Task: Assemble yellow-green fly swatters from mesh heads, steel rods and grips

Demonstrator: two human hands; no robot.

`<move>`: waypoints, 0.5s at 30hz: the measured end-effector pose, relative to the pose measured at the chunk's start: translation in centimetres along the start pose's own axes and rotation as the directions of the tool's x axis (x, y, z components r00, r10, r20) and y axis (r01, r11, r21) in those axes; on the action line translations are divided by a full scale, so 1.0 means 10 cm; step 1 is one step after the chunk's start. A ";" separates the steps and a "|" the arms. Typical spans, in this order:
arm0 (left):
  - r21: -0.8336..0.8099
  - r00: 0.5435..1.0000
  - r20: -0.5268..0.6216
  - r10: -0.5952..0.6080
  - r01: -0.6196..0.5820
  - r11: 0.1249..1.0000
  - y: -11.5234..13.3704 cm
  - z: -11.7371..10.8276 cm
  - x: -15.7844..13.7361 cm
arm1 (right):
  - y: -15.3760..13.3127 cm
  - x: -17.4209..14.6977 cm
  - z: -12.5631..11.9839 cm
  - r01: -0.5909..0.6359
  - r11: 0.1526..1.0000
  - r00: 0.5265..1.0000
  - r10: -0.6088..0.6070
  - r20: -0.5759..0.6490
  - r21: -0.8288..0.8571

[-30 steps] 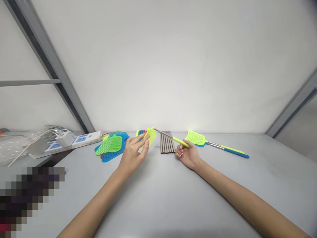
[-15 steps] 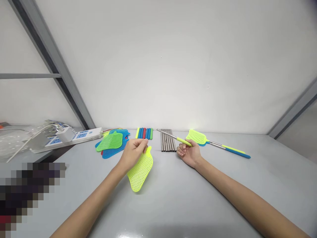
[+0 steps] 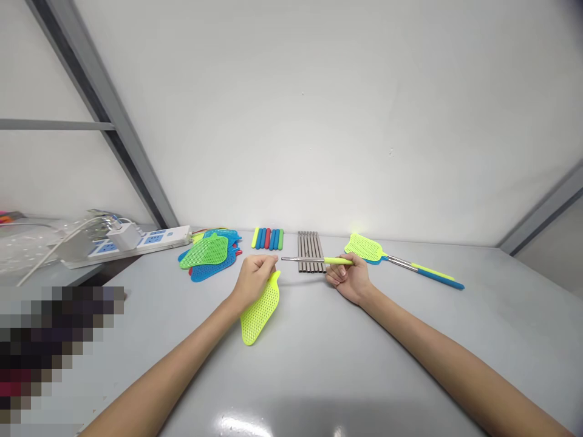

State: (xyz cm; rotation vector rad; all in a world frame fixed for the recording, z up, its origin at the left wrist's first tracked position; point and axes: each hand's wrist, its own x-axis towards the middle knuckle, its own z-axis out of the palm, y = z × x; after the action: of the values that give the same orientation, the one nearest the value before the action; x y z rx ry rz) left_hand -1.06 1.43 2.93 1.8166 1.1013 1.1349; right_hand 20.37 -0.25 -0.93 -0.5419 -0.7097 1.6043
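My left hand (image 3: 255, 282) is closed on a yellow fly swatter head (image 3: 260, 312), whose perforated paddle hangs down toward me. My right hand (image 3: 350, 279) grips a yellow handle (image 3: 337, 261) with a metal rod (image 3: 300, 260) fixed in it. The rod lies nearly level, and its free tip sits just right of my left fingers, apart from the swatter head. Beneath and behind the rod lies a row of several metal rods (image 3: 310, 246). Coloured handles (image 3: 268, 238) in yellow, blue, red and green lie side by side behind my left hand.
At the left is a pile of green and blue swatter heads (image 3: 207, 254). Assembled fly swatters (image 3: 364, 247) with yellow and blue handles lie at the right. A white power strip (image 3: 150, 243) with cables stands at the far left, by clear plastic wrapping (image 3: 27, 249).
The rod in my right hand has swung from slanting upward to nearly level, its tip now close to my left fingers. The yellow swatter head has turned slightly in my left hand.
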 end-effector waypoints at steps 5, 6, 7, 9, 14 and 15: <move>0.004 1.000 0.011 -0.002 0.002 1.000 -0.02 0.01 0.01 | 0.02 0.00 0.01 0.020 1.000 1.000 -0.020 -0.019 0.007; 0.007 1.000 0.010 0.000 0.000 1.000 -0.02 0.01 0.01 | 0.02 0.00 0.01 0.032 0.999 0.999 -0.032 -0.029 0.010; 0.012 1.000 0.008 0.002 -0.002 1.000 -0.02 0.00 0.01 | 0.03 0.01 0.01 0.046 0.999 0.998 -0.046 -0.040 0.014; 0.019 1.000 0.002 0.005 -0.005 1.000 -0.02 0.00 0.01 | 0.04 0.01 0.01 0.073 0.997 0.996 -0.072 -0.060 0.019; 0.046 1.000 -0.018 0.008 -0.007 0.999 -0.01 0.00 0.01 | 0.05 0.01 0.01 0.076 0.997 0.994 -0.075 -0.075 0.007; 0.054 1.000 -0.019 0.009 -0.008 0.998 -0.01 0.00 0.01 | 0.05 0.01 0.01 0.074 0.997 0.994 -0.074 -0.076 0.002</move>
State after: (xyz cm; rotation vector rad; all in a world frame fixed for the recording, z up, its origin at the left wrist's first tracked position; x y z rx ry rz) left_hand -1.07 1.59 2.93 1.8571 1.1469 1.1403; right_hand 19.97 -0.19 -1.20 -0.5637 -0.6609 1.5082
